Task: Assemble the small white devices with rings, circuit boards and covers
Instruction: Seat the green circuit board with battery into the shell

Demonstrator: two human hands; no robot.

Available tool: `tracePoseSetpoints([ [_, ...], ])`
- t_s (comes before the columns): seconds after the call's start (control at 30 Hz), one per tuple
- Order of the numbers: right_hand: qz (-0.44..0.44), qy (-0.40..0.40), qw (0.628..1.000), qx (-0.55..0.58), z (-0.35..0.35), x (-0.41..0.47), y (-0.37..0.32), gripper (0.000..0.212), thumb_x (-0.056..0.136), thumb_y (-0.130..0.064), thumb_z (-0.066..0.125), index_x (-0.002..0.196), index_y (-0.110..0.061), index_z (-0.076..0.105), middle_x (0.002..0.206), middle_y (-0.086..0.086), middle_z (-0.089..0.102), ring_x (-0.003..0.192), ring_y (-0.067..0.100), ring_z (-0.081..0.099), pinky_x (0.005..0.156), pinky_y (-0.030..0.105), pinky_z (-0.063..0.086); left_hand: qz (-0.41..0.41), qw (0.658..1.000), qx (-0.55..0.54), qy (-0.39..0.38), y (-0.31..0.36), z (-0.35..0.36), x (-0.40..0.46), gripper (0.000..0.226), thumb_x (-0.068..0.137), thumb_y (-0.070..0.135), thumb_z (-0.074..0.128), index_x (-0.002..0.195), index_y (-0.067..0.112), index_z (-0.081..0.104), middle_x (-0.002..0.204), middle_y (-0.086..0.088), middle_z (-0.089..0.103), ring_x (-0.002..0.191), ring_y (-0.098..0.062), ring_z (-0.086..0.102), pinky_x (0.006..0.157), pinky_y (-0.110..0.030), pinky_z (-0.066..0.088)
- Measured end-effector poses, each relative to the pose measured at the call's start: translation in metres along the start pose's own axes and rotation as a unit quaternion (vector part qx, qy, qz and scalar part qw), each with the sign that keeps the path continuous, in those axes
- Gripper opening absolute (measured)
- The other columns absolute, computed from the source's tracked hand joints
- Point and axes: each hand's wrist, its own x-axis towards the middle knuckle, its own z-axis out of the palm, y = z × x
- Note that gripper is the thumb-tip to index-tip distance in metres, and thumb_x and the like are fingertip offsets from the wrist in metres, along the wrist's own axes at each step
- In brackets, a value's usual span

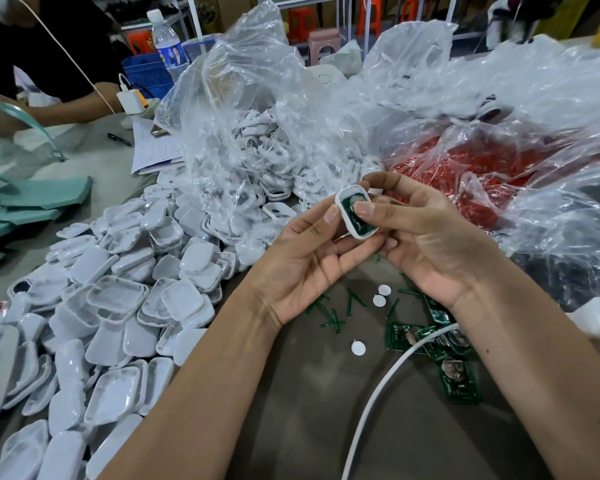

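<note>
Both hands hold one small white device shell (347, 226) with a green circuit board seated inside it, raised above the table. My left hand (309, 258) cradles it from below and the left, thumb on its left rim. My right hand (426, 237) grips it from the right, its thumb pressing on the board. A big heap of white covers (125, 299) lies at the left. Loose green circuit boards (440, 344) with coin cells lie under my right wrist. Three small white discs (379, 300) and green snapped-off strips (333, 320) rest on the table between my arms.
A clear bag of white rings and shells (257, 161) stands behind the hands; a bag of red parts (478, 174) is at the right. A white cable (381, 393) crosses the table front. Another person's arm (66, 105), teal sheets and a water bottle (168, 46) are at the far left.
</note>
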Motion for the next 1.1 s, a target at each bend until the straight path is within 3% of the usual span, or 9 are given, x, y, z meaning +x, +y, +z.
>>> tracePoseSetpoints([
  [0.2, 0.004, -0.030, 0.999, -0.010, 0.000, -0.001, 0.001, 0.046, 0.067, -0.004, 0.080, 0.110, -0.014, 0.065, 0.083, 0.000, 0.072, 0.075, 0.015, 0.072, 0.059, 0.022, 0.055, -0.007, 1.000, -0.001, -0.021, 0.000, 0.000, -0.001, 0.034, 0.092, 0.005, 0.061, 0.125, -0.001, 0.069, 0.129, -0.025, 0.066, 0.120, -0.033, 0.067, 0.097, -0.039, 0.057],
  [0.3, 0.005, -0.028, 0.999, -0.020, 0.002, -0.001, 0.003, 0.043, 0.066, -0.006, 0.081, 0.106, -0.015, 0.067, 0.083, 0.001, 0.071, 0.073, 0.014, 0.070, 0.056, 0.019, 0.052, -0.011, 1.000, 0.007, -0.014, 0.000, 0.000, -0.001, 0.031, 0.092, 0.005, 0.061, 0.121, -0.001, 0.071, 0.126, -0.023, 0.069, 0.118, -0.032, 0.068, 0.095, -0.037, 0.058],
  [0.43, 0.008, 0.010, 1.000, -0.012, -0.001, 0.001, 0.003, 0.045, 0.062, -0.006, 0.080, 0.105, -0.014, 0.066, 0.087, 0.004, 0.072, 0.077, 0.019, 0.069, 0.070, 0.027, 0.046, -0.027, 0.999, -0.020, 0.008, 0.002, 0.000, -0.001, 0.043, 0.093, 0.022, 0.063, 0.123, -0.009, 0.066, 0.129, -0.031, 0.063, 0.117, -0.041, 0.066, 0.098, -0.043, 0.057],
  [0.5, 0.014, 0.016, 1.000, -0.001, -0.001, 0.001, 0.002, 0.042, 0.064, -0.004, 0.077, 0.103, -0.014, 0.065, 0.089, 0.006, 0.072, 0.076, 0.018, 0.067, 0.062, 0.023, 0.042, -0.044, 0.998, -0.045, 0.007, 0.004, 0.000, -0.001, 0.051, 0.097, 0.028, 0.060, 0.129, -0.012, 0.061, 0.134, -0.035, 0.058, 0.120, -0.047, 0.062, 0.103, -0.046, 0.054],
  [0.57, 0.018, 0.015, 1.000, 0.006, -0.001, 0.001, 0.002, 0.036, 0.068, -0.004, 0.074, 0.100, -0.015, 0.064, 0.089, 0.006, 0.071, 0.074, 0.016, 0.064, 0.055, 0.019, 0.038, -0.042, 0.998, -0.039, 0.005, 0.003, -0.002, 0.000, 0.045, 0.101, 0.023, 0.054, 0.128, -0.011, 0.062, 0.133, -0.035, 0.059, 0.120, -0.048, 0.062, 0.105, -0.047, 0.053],
  [0.77, 0.008, -0.015, 1.000, -0.006, -0.002, 0.001, 0.000, 0.037, 0.066, -0.007, 0.077, 0.101, -0.016, 0.067, 0.093, 0.005, 0.072, 0.088, 0.020, 0.061, 0.070, 0.026, 0.038, -0.013, 1.000, -0.017, 0.001, 0.001, 0.000, -0.002, 0.036, 0.094, 0.014, 0.059, 0.122, -0.006, 0.068, 0.119, -0.028, 0.068, 0.106, -0.042, 0.071, 0.094, -0.040, 0.060],
  [0.9, 0.000, -0.042, 0.999, -0.008, -0.001, 0.000, 0.000, 0.026, 0.078, -0.005, 0.073, 0.101, -0.016, 0.068, 0.092, 0.004, 0.073, 0.076, 0.013, 0.069, 0.052, 0.017, 0.048, 0.002, 1.000, -0.012, -0.003, 0.005, 0.004, -0.005, 0.039, 0.088, 0.015, 0.067, 0.122, -0.004, 0.068, 0.120, -0.026, 0.067, 0.102, -0.038, 0.073, 0.088, -0.039, 0.062],
  [1.0, -0.003, -0.018, 0.999, -0.029, 0.009, 0.003, 0.004, 0.027, 0.078, -0.009, 0.073, 0.103, -0.015, 0.066, 0.087, 0.002, 0.071, 0.068, 0.010, 0.064, 0.048, 0.017, 0.043, 0.021, 0.999, -0.001, 0.036, 0.010, 0.004, -0.007, 0.041, 0.087, 0.015, 0.067, 0.122, -0.006, 0.065, 0.120, -0.028, 0.065, 0.098, -0.035, 0.074, 0.083, -0.039, 0.064],
  [1.1, -0.018, 0.021, 0.998, -0.049, 0.029, 0.009, 0.006, 0.037, 0.076, -0.015, 0.075, 0.111, -0.011, 0.062, 0.086, 0.003, 0.071, 0.066, 0.011, 0.063, 0.048, 0.018, 0.044, 0.047, 0.997, -0.011, 0.067, 0.015, 0.006, -0.012, 0.028, 0.098, 0.011, 0.058, 0.119, -0.007, 0.064, 0.115, -0.027, 0.067, 0.094, -0.035, 0.075, 0.080, -0.038, 0.064],
])
